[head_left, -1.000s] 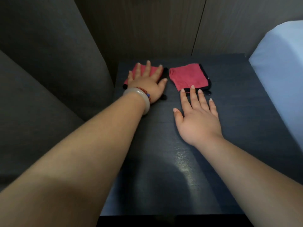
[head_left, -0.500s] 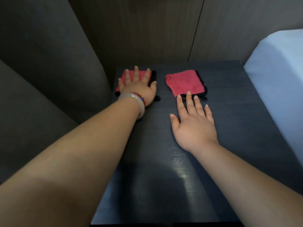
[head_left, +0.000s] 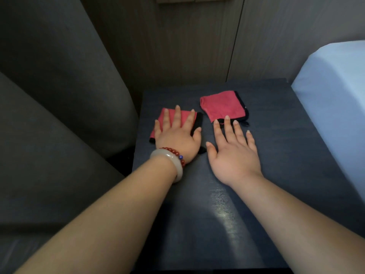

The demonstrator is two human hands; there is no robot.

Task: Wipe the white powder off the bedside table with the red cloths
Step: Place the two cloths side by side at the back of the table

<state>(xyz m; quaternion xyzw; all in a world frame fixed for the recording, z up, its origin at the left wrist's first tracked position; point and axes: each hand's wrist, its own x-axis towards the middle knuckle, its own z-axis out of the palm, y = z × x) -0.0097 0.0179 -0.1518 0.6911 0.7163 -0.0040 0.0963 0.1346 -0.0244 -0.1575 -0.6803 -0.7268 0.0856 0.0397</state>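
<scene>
At my far left stands a grey padded seat [head_left: 59, 115], close against the left edge of the dark worktop [head_left: 286, 155]. My left hand [head_left: 176, 139] lies flat, palm down, fingers straight and fanned apart, pressing on the left red cloth [head_left: 184, 115]. That cloth is folded, and it sits on the left side of the worktop near the seat. A black band runs down its right edge. My hand covers too much of it for me to tell its long axis. On that wrist I wear a pale bangle [head_left: 171, 163] and a string of red beads [head_left: 175, 152].

Just beside it, set a little further back, lies the right red cloth [head_left: 222, 104], also folded flat. Its longer side runs across the worktop, turned slightly so the far edge climbs toward the right. Its black-trimmed edge faces the bed. My right hand [head_left: 235, 153] rests palm down in front of it, fingers straight and spread. The middle fingertips reach its near edge, and the palm is on bare worktop.

At the far right is the pale blue bed [head_left: 335, 95].
</scene>
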